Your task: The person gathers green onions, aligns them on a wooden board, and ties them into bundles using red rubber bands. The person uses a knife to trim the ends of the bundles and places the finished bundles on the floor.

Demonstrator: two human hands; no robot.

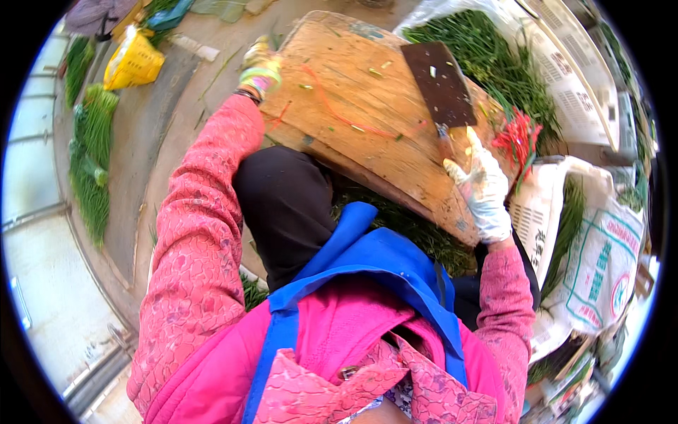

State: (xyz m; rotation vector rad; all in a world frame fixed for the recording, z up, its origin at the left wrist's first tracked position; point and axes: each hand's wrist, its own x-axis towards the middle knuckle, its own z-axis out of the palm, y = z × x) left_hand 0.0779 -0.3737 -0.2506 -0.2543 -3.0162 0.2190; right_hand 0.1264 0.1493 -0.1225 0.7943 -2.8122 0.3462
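A worn wooden board (365,100) lies in front of me, strewn with small green and pale scraps and a red plastic string (333,108). My right hand (484,193), in a stained white glove, rests at the board's right edge, fingers spread beside the handle of a cleaver (439,82), without gripping it. The cleaver's dark blade points away from me. My left hand (259,66), in a stained glove, is at the board's left edge; blur hides whether its fingers hold anything. A bunch of red plastic ties (518,139) hangs at the board's right end.
Long green leafy stalks (487,58) fill a plastic-lined white crate beyond the board. A second white crate (535,212) and a printed woven sack (604,265) stand at right. Green bundles (95,164) lie on the floor at left, near a yellow bag (132,61).
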